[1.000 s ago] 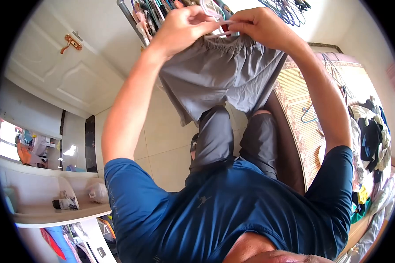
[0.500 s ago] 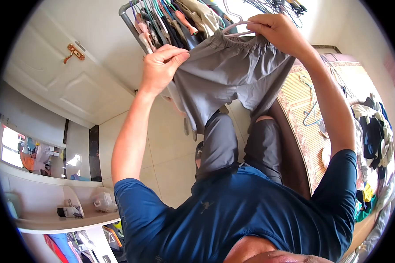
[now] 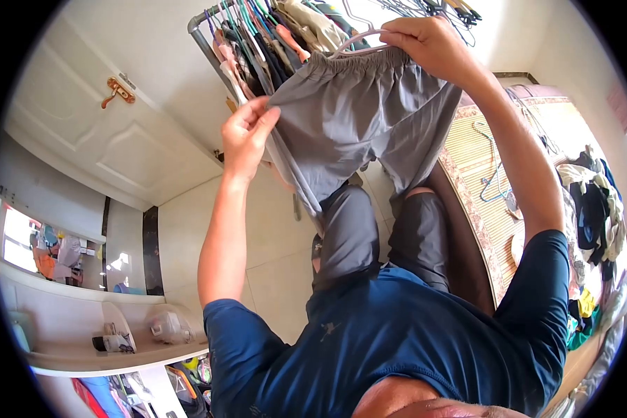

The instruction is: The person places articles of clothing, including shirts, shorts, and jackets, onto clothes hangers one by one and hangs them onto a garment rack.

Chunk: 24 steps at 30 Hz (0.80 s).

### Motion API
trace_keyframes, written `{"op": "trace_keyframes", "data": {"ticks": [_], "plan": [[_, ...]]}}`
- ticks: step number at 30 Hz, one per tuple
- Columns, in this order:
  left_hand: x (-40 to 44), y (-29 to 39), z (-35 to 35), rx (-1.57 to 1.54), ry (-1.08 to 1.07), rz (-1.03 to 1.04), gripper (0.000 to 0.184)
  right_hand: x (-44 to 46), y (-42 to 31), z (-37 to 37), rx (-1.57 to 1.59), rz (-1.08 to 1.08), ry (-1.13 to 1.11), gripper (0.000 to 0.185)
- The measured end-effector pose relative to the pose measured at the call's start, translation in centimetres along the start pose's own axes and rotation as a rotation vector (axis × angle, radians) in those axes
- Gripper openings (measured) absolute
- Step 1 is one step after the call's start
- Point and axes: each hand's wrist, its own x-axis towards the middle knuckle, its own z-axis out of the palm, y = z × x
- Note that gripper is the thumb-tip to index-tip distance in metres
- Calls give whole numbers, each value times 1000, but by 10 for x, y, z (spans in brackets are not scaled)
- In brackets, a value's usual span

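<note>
Grey shorts [image 3: 359,111] with a gathered elastic waistband hang in front of me on a pale hanger [image 3: 355,43]. My right hand [image 3: 428,47] is closed around the hanger's right side, close to the waistband. At the left edge of the shorts, below the waistband, my left hand [image 3: 247,136] pinches the cloth between thumb and fingers. The hanger's hook points up, and the waistband covers much of its lower part. The shorts' legs hang down over my knees.
Behind the shorts, a clothes rack [image 3: 205,35] holds several garments on hangers. A bed with a woven mat [image 3: 477,184] stands at right, bearing a blue hanger [image 3: 494,174] and piled clothes [image 3: 592,209]. A white door [image 3: 83,104] and a shelf [image 3: 70,359] are at left.
My left hand has moved down and left from the waistband to the side of the shorts. The waistband now lies straighter along the hanger. My right hand has shifted slightly up and left.
</note>
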Motion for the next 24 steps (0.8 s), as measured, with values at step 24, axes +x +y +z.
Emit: {"op": "trace_keyframes", "data": {"ticks": [24], "plan": [[64, 63, 32, 45, -471, -215, 30, 7, -10, -11, 95, 56, -117, 22]]}}
